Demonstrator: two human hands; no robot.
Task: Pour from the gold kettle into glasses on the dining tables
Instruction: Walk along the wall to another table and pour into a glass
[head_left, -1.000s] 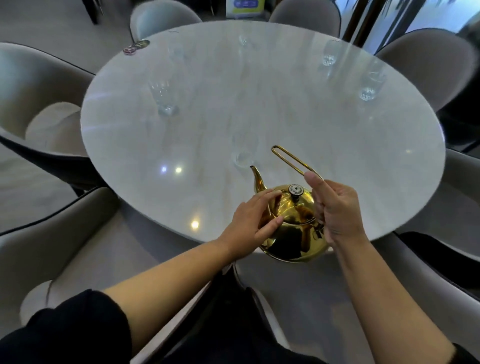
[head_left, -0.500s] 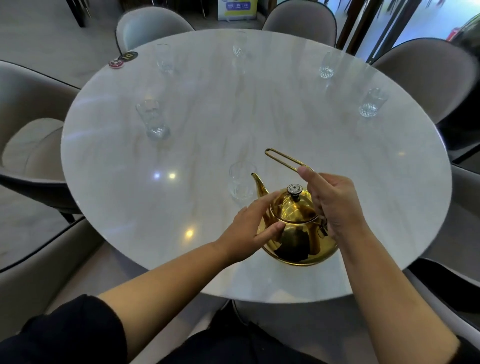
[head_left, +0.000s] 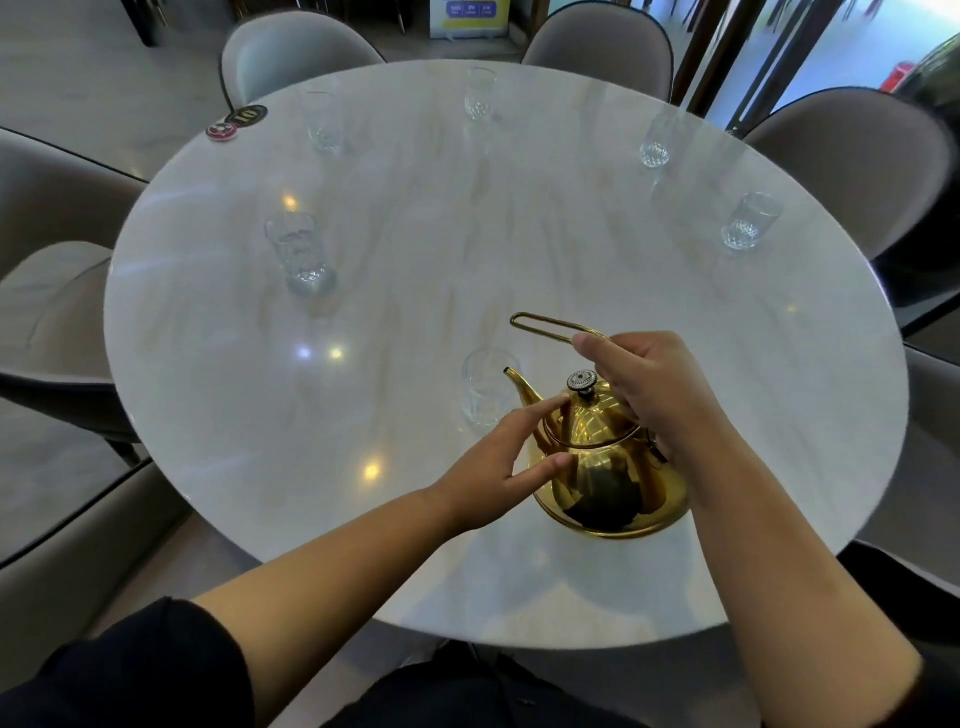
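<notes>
Two hands at gold kettle (head_left: 608, 467), near edge of round marble table (head_left: 260, 415).

Left hand (head_left: 498, 473): forearm extended, fingers spread, fingertips touching kettle lid and body. Nearest glass (head_left: 485, 387) just beyond spout. Right hand (head_left: 649, 395): closed around wire handle (head_left: 545, 326), wrist arched above kettle.

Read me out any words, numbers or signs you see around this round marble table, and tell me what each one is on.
"10": gold figures on the small black oval tag at the far left edge of the round white marble table.
Red round token beside that tag: white marks, too blurred to read.
Blue and white sign on the floor beyond the table: lettering too small to read.
Gold kettle: no text visible.
</notes>
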